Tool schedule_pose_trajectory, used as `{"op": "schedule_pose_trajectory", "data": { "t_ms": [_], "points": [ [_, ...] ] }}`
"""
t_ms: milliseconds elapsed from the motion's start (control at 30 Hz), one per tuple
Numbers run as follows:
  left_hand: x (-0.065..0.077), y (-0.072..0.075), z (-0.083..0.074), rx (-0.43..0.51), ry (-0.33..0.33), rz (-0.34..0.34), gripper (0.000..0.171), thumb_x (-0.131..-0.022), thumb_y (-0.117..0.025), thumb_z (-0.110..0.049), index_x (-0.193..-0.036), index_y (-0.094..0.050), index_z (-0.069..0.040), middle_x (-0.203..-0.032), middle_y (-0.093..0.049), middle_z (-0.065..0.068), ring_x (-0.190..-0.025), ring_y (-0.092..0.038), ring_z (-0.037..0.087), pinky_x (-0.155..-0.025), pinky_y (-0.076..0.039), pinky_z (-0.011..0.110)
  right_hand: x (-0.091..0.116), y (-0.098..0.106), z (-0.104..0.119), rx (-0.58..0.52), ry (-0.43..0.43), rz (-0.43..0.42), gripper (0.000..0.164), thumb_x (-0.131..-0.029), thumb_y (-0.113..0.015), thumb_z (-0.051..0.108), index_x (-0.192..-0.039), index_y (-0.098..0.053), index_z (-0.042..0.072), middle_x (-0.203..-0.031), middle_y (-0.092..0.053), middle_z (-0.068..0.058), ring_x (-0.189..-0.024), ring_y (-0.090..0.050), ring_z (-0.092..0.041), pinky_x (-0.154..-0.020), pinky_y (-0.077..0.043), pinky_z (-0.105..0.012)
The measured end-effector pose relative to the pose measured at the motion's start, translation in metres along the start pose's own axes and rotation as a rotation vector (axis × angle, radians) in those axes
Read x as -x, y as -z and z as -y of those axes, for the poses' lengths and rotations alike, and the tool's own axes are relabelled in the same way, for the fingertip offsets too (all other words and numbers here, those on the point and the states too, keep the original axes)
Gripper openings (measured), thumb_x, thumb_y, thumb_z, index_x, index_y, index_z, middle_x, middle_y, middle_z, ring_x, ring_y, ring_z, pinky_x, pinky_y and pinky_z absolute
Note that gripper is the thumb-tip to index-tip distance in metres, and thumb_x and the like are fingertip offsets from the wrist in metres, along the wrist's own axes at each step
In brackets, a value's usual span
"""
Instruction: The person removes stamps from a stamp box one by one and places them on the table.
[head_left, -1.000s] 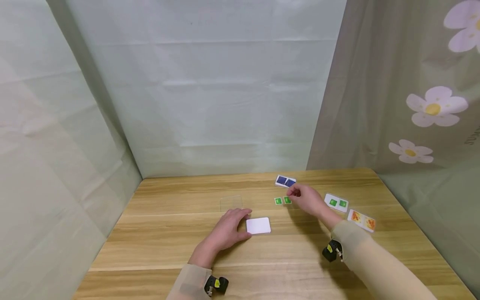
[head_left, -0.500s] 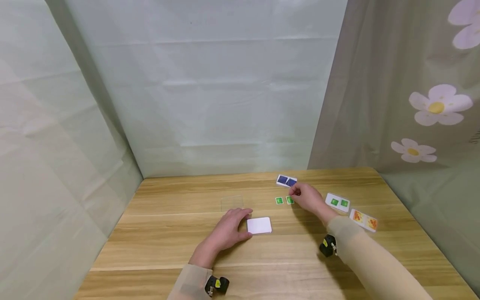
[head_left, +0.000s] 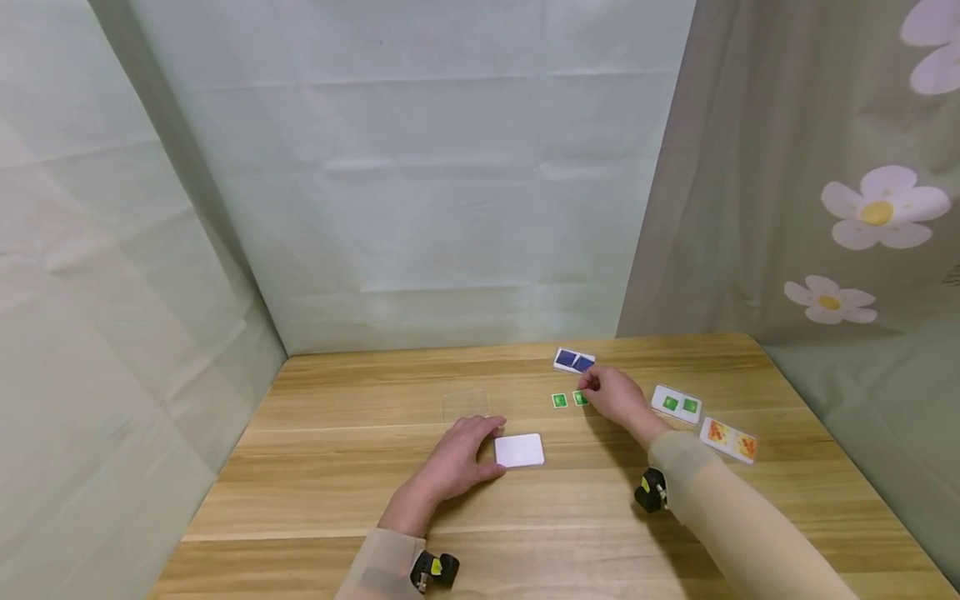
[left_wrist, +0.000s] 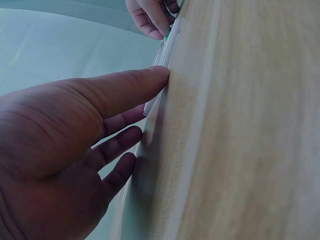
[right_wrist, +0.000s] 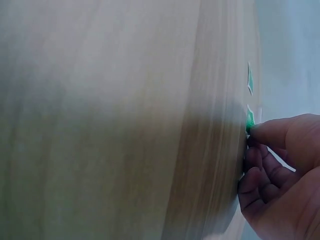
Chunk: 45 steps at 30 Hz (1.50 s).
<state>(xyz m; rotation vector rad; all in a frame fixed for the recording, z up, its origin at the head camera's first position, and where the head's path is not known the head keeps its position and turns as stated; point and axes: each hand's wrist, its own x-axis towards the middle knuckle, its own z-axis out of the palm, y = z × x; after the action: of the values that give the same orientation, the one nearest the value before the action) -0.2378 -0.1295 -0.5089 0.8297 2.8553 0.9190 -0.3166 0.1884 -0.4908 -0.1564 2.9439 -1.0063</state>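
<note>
Head view: where is the work, and what state is each hand in?

The right hand is at the right green square, low over the bench. Its fingers are curled; thumb and a fingertip pinch the square's edge. Whether that edge is lifted, I cannot tell. The left hand is part-open, thumb and forefinger at the left end of the white card stack.

How should the square be handled?

I judge the step to be positioning. Grip the edge only, leaving the printed face uncovered. Use the left green square as the reference: align the edges, preserve the gap.

Any cautions?

A thin piece may tip under steep pressure; move it flat. Mind the blue card just beyond the fingertips. To release, part thumb and finger without dragging.
</note>
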Motion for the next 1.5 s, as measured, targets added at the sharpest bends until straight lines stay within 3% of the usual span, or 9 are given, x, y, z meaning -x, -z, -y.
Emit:
{"op": "schedule_pose_trajectory", "data": {
  "t_ms": [533, 1000, 1267, 1500],
  "points": [
    [-0.004, -0.001, 0.000, -0.013, -0.012, 0.002, 0.068, -0.091, -0.094, -0.017, -0.150, -0.062, -0.005, -0.128, -0.072, 0.006, -0.126, -0.061, 0.030, -0.114, -0.048, 0.055, 0.000, -0.001, 0.001, 0.032, -0.011, -0.024, 0.005, -0.103, -0.074, 0.007, -0.099, -0.073, 0.006, -0.099, -0.073, -0.007, -0.090, -0.063, -0.025, -0.086, -0.055, -0.046],
    [-0.004, 0.003, 0.003, 0.002, -0.015, 0.002, 0.067, -0.091, -0.093, -0.015, -0.150, -0.062, -0.003, -0.128, -0.072, 0.007, -0.126, -0.061, 0.031, -0.114, -0.049, 0.054, 0.002, -0.003, 0.002, -0.019, -0.023, -0.022, 0.005, -0.105, -0.074, 0.008, -0.110, -0.074, 0.007, -0.109, -0.073, -0.010, -0.099, -0.065, -0.027, -0.095, -0.058, -0.048],
    [-0.004, 0.006, 0.001, -0.006, 0.005, 0.015, 0.068, -0.093, -0.092, -0.017, -0.152, -0.061, -0.005, -0.134, -0.072, 0.007, -0.129, -0.061, 0.030, -0.116, -0.048, 0.053, 0.014, -0.003, 0.011, -0.046, 0.039, -0.045, 0.014, -0.101, -0.074, 0.003, -0.115, -0.074, 0.004, -0.109, -0.072, -0.011, -0.101, -0.067, -0.028, -0.094, -0.059, -0.049],
    [-0.005, 0.007, 0.000, -0.013, -0.004, 0.015, 0.066, -0.092, -0.092, -0.014, -0.150, -0.062, -0.002, -0.133, -0.072, 0.009, -0.129, -0.061, 0.032, -0.116, -0.049, 0.054, 0.028, -0.007, 0.022, -0.061, 0.128, -0.030, 0.016, -0.102, -0.078, 0.008, -0.117, -0.076, 0.004, -0.106, -0.071, -0.007, -0.096, -0.066, -0.023, -0.089, -0.058, -0.045]
  ]
}}
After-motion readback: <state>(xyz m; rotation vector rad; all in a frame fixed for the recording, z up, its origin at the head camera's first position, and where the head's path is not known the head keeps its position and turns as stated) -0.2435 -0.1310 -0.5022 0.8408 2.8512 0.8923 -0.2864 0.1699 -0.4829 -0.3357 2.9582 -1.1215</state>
